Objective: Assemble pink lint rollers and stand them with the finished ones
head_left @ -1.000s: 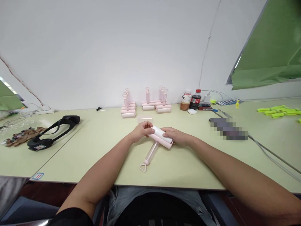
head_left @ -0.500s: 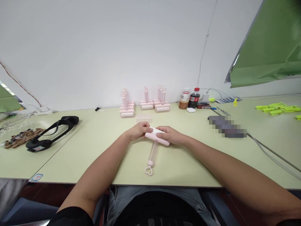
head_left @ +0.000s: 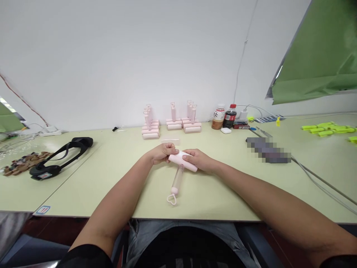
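A pink and white lint roller [head_left: 182,160] is held just above the table, its clear handle and heart-shaped loop pointing toward me. My left hand [head_left: 163,152] pinches the left end of the roller head. The fingers of my right hand [head_left: 199,159] wrap round the right end, with the thumb on top. Behind my hands lies a flat clear plastic piece [head_left: 170,141]. Farther back, several similar rollers stand with handles up, in a left group [head_left: 150,133], a middle one [head_left: 173,124] and a right group [head_left: 192,127].
Two drink bottles [head_left: 229,116], a small white case [head_left: 225,130] and a blurred dark object [head_left: 267,150] are at right. Yellow-green pieces [head_left: 329,128] lie farther right. At left are a black headset [head_left: 61,158] and brown pieces [head_left: 26,162].
The roller has turned slightly, showing more of its pink side, and its handle loop has swung a little left. Both hands have shifted slightly left and keep their hold.
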`<state>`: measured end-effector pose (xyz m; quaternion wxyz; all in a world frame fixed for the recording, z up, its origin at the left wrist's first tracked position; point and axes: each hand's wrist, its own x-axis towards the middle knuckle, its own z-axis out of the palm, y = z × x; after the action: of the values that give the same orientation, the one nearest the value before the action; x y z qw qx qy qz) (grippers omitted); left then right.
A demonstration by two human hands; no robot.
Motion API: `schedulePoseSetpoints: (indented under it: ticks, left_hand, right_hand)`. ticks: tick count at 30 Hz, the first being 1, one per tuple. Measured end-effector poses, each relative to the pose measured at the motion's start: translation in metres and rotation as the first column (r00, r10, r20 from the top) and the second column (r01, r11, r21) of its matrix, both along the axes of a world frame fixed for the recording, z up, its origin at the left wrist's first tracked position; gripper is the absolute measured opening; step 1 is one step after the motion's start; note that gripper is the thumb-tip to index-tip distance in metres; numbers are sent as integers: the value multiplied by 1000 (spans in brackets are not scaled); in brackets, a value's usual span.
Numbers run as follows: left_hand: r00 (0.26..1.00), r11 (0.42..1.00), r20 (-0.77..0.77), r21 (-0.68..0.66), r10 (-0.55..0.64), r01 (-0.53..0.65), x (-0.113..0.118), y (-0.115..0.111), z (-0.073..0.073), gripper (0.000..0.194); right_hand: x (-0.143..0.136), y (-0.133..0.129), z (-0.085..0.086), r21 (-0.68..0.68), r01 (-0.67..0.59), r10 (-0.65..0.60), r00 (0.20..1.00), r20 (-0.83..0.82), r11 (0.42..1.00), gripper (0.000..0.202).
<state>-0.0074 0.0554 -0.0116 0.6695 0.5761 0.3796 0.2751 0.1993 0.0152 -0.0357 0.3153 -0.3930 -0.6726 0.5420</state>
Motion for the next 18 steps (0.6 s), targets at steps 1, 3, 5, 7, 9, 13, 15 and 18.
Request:
schedulePoseSetpoints:
  ticks: [1, 3, 5, 7, 9, 13, 15, 18]
  left_hand:
    - [1000, 1000, -17, 0, 1, -1, -1, 0, 0, 48]
    - [999, 1000, -46, -7, 6, -6, -1, 1, 0, 48]
    - [998, 1000, -60, -20, 19, -20, -1, 1, 1, 48]
    - [996, 999, -77, -33, 39, -41, 0, 1, 2, 48]
    - [991, 997, -114, -46, 62, -68, 1, 0, 4, 47]
    - [978, 991, -183, -65, 103, -117, 2, -2, 7, 45]
    - [978, 989, -181, -81, 106, -122, 2, -2, 8, 44]
    - [979, 986, -170, -108, 109, -129, 2, -1, 8, 41]
  right_hand:
    - [-1, -1, -1, 6, 2, -2, 1000, 0, 1000, 45]
    - [-4, -2, -2, 15, 7, -7, 1000, 6, 1000, 45]
    - [-7, -3, -2, 22, 21, -22, 1000, 10, 1000, 45]
    - [-10, -3, -2, 28, 45, -45, 999, 8, 999, 43]
    - [-12, -3, -3, 33, 73, -73, 997, 9, 997, 41]
    - [-16, -3, -4, 15, 117, -118, 992, 37, 993, 38]
    - [-17, -3, -4, -10, 140, -140, 989, 48, 990, 35]
    - [-19, -4, -4, -52, 159, -157, 987, 33, 986, 33]
